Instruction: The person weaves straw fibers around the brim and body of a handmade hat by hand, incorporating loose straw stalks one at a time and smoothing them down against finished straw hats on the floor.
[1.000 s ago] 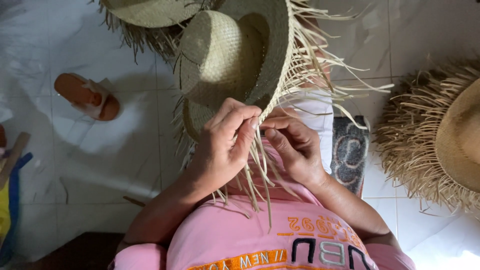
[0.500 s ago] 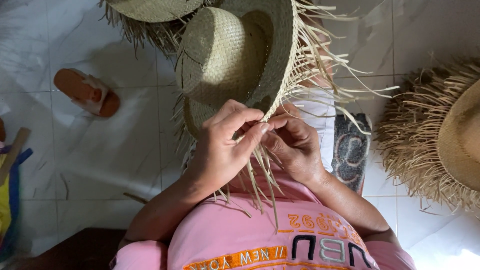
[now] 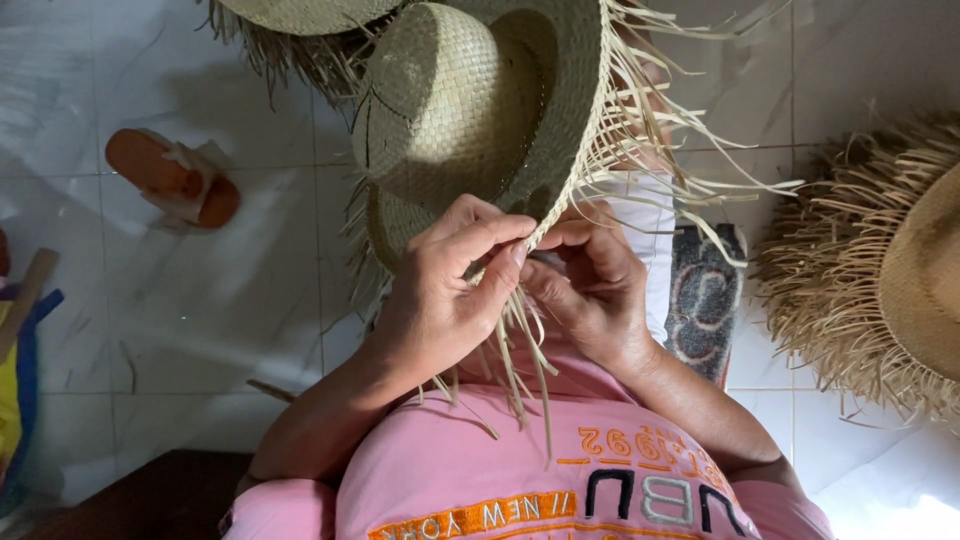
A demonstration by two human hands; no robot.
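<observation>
**Head view: two hands at the brim edge of a woven straw hat**

Head view, hidden areas: the fingertips of both hands overlap at the brim edge, so the exact strand pinched there cannot be made out. The upper picture edge cuts off a second pale straw hat [image 3: 300,15], and the right edge cuts off a third fringed straw hat [image 3: 880,270].

Materials and shapes: the pale, round-crowned woven straw hat [image 3: 470,110] shows a tight basket weave. Its brim ends in long, loose, unwoven straw strands [image 3: 525,360] that hang down over the pink printed shirt [image 3: 530,470].

Hand state: the left hand [image 3: 440,300] is closed in a pinch, thumb and forefinger pressed on the brim edge. The right hand [image 3: 590,290] is curled, fingers grasping the same edge from the other side. The two hands touch at the fingertips. The hat is held up in front of the chest, crown to the left, brim turned edge-on.

Surroundings: an orange sandal [image 3: 175,180] lies on the white tiled floor [image 3: 150,330], well apart to the left. A dark patterned mat [image 3: 705,300] lies just beside the right forearm. Bare floor shows between the sandal and the left arm.
</observation>
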